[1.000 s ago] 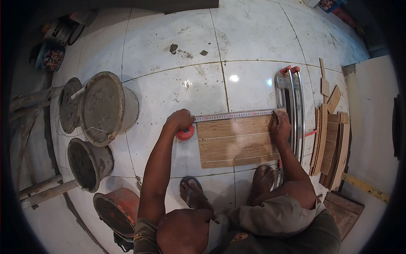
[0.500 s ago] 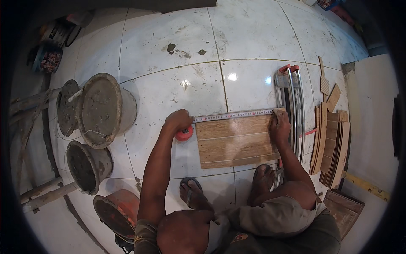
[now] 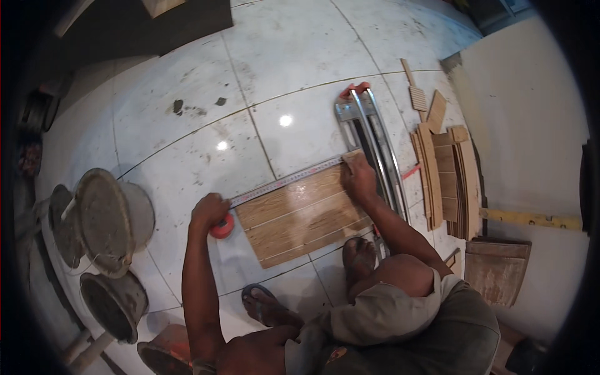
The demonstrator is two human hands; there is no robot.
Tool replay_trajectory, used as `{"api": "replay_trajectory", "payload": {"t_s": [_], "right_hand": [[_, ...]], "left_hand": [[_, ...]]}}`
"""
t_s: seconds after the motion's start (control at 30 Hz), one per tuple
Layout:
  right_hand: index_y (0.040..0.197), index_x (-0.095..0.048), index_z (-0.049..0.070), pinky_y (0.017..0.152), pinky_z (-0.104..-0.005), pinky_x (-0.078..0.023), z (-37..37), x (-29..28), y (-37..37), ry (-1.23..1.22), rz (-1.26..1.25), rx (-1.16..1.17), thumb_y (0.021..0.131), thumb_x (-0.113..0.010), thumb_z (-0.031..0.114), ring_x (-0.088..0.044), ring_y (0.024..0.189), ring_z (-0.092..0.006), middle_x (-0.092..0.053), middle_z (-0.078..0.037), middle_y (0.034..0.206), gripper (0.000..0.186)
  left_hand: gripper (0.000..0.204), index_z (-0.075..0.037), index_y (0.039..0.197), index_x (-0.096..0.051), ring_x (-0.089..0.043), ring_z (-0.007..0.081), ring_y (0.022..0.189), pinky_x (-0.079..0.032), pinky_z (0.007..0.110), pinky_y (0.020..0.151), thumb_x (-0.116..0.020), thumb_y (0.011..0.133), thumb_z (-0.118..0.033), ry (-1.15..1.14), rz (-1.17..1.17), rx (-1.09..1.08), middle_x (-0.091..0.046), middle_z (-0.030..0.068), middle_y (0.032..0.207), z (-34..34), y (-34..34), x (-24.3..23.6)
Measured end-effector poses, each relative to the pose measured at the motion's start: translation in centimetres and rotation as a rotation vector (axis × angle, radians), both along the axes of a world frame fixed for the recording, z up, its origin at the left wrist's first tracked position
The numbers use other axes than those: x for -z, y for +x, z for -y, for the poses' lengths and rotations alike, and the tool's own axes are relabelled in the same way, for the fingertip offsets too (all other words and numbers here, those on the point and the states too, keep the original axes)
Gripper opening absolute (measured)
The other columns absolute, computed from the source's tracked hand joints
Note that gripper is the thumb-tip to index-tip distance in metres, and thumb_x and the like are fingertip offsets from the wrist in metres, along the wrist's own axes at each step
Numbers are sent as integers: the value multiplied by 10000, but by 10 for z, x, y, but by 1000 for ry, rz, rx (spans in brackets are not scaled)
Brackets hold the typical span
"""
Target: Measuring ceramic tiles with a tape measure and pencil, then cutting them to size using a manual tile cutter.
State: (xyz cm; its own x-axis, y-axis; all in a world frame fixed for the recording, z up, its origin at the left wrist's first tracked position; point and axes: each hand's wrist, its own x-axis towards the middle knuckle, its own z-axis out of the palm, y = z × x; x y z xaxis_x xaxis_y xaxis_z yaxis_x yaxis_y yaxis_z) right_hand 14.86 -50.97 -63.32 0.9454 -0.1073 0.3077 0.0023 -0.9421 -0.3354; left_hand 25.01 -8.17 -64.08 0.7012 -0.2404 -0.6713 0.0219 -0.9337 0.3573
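Head view: left hand was closed on the tape measure by its red case; right hand pinched the far end. Blade ran along the upper edge of the wood-look tile, which lay on white floor, left of the tile cutter.

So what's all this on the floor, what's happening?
A person is stretching a red tape measure along the far edge of a wood-patterned piece lying on the white tiled floor. The left hand grips it by its red case, and the right hand is at the tape's other end, by the piece's corner. Just right of that is a tool with two metal rails. Grubby buckets stand on the left.
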Motion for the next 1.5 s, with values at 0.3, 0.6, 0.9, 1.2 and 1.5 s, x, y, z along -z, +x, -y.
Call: {"api": "replay_trajectory", "payload": {"t_s": [0.3, 0.6, 0.9, 1.2, 1.5], "right_hand": [[979, -675, 44, 676, -503, -556, -3, -14, 4, 150, 33, -3, 890, -690, 59, -650, 817, -415, -604, -179, 937, 91], [1003, -682, 33, 660, -481, -555, 1, -7, 7, 100, 29, -37, 873, -691, 34, -651, 801, -412, -615, -190, 944, 131], [1026, -680, 30, 686, -494, -551, 0, -10, 3, 159, 27, -40, 868, -705, 30, -648, 826, -427, -610, -199, 936, 160], [1025, -683, 32, 716, -498, -556, 1, -8, 2, 108, -23, -18, 893, -679, 75, -655, 858, -439, -634, -208, 962, 139], [982, -676, 29, 665, -554, -543, 4, 0, 4, 1, -68, -63, 930, -626, 105, -638, 813, -460, -614, -240, 963, 105]], "left_hand": [[460, 38, 985, -726, -714, 426, 961, -540, 481, 872, -620, 919, -404, 63, -13, -30, -720, 295, 1000, 3, 0, -1], [452, 38, 974, -725, -719, 422, 945, -538, 483, 870, -614, 932, -398, 34, 34, -3, -723, 292, 978, 2, -1, 0], [460, 41, 964, -711, -712, 430, 955, -539, 489, 856, -610, 940, -407, 34, 4, -52, -718, 296, 984, 2, -2, 0], [440, 41, 961, -712, -718, 419, 933, -542, 489, 854, -618, 922, -387, 33, 0, -52, -719, 289, 973, 1, 1, 2], [461, 12, 1005, -732, -703, 430, 1015, -540, 507, 918, -560, 942, -411, 98, -23, 27, -720, 282, 1066, 0, -5, 3]]}}
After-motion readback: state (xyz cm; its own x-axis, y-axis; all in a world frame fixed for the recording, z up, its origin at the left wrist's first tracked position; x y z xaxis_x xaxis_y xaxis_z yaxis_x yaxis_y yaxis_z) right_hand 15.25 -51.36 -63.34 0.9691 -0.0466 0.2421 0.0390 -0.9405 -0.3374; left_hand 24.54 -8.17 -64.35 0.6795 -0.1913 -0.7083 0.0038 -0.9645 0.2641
